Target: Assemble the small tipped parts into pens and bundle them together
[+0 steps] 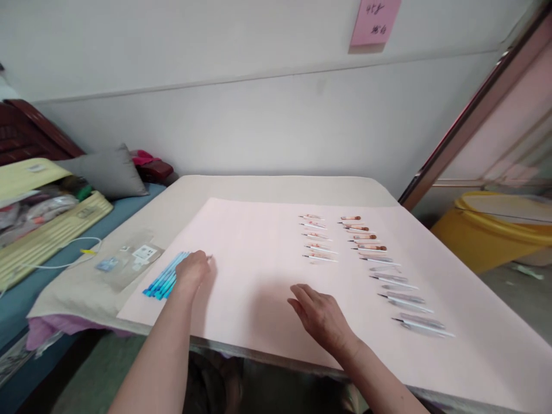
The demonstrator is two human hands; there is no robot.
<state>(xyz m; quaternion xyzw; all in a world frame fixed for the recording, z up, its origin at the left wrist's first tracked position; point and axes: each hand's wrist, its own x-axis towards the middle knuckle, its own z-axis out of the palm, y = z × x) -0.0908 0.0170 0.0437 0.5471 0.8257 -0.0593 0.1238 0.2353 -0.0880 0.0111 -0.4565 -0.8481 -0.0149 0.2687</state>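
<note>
My left hand (192, 270) rests on a bunch of blue pens (164, 278) at the left edge of a pale pink sheet (259, 247), with its fingers curled over their upper ends; something thin sticks out past its fingertips. Whether it grips a pen is unclear. My right hand (321, 316) lies flat on the sheet near the front edge, fingers stretched out and pointing left, holding nothing. To its right lie two columns of small pen parts: white pieces with pinkish marks (318, 238), and brown-tipped and grey pieces (388, 270).
Clear plastic bags with small cards (129, 259) lie on the beige tablecloth left of the sheet. Further left is a yellow tray (47, 230) of packets, a white cable and a grey cushion (107, 172). A yellow bin (491, 230) stands at the right. A pink note (374, 23) hangs on the wall.
</note>
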